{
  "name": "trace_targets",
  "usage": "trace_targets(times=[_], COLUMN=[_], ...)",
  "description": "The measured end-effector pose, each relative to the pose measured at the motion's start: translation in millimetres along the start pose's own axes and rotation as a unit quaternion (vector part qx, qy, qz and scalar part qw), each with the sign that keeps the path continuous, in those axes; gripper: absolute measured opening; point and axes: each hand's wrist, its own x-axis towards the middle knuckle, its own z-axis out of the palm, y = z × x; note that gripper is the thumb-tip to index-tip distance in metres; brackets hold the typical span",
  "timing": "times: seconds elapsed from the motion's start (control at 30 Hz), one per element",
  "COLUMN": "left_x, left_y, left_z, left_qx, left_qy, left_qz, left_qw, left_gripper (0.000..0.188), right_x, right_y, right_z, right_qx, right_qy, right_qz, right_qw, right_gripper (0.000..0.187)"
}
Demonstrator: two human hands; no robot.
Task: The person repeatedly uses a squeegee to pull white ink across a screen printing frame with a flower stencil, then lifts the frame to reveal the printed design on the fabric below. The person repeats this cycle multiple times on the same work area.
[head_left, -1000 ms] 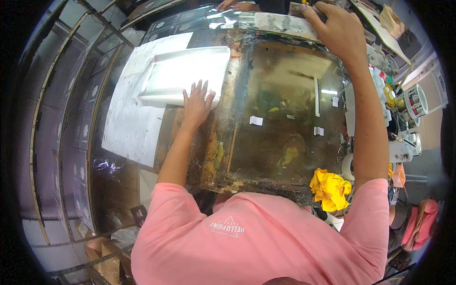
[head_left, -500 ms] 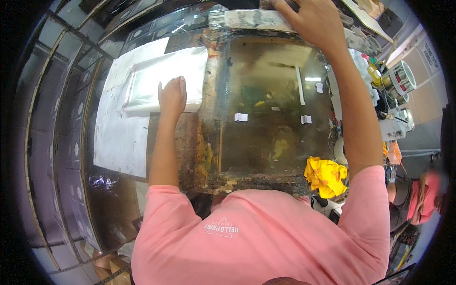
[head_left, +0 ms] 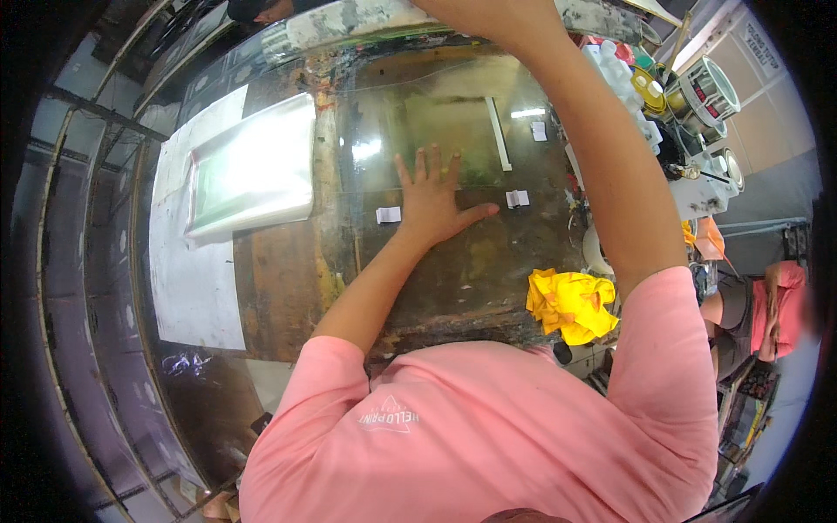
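My left hand (head_left: 433,200) lies with fingers spread on a dark, glossy work surface (head_left: 453,261). Under its fingertips there seems to be a clear plastic sheet (head_left: 370,170), showing glare and a faint edge. Small white folded tabs (head_left: 388,214) (head_left: 517,199) sit on either side of the hand. Farther off are a third tab (head_left: 539,132) and a thin white strip (head_left: 499,133). My right hand (head_left: 475,13) reaches to the far edge by a whitish, paint-stained bar (head_left: 340,30); its fingers are cut off by the top of the picture.
On the left, a shiny stack of clear plastic sheets (head_left: 253,166) rests on white paper (head_left: 196,288). A crumpled yellow cloth (head_left: 571,305) lies at the near right corner. Cans (head_left: 702,91) and bottles crowd the right side. Metal racks (head_left: 91,261) stand left; another person (head_left: 776,305) is at far right.
My left hand has moved right from the plastic stack to the dark surface, its fingers now spread. A clear sheet seems to have come with it. My right hand has shifted left, partly out of view.
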Motion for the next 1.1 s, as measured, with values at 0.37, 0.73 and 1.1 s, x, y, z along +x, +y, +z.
trace_targets(times=[0.37, 0.73, 1.1], left_x=[13, 13, 16], left_y=[54, 54, -3], left_z=[18, 19, -61], left_qx=[-0.024, -0.069, -0.389], left_qy=[0.06, 0.094, 0.169], left_qz=[0.032, 0.073, -0.19], left_qw=[0.997, 0.99, 0.886], left_gripper=[0.118, 0.119, 0.091], right_x=[18, 24, -21], right_y=[12, 3, 8], right_z=[14, 2, 0], right_qx=[-0.02, -0.021, -0.073], right_qy=[0.035, -0.052, 0.015], right_qz=[-0.037, 0.019, -0.024], right_qw=[0.999, 0.998, 0.997], right_gripper=[0.062, 0.065, 0.056])
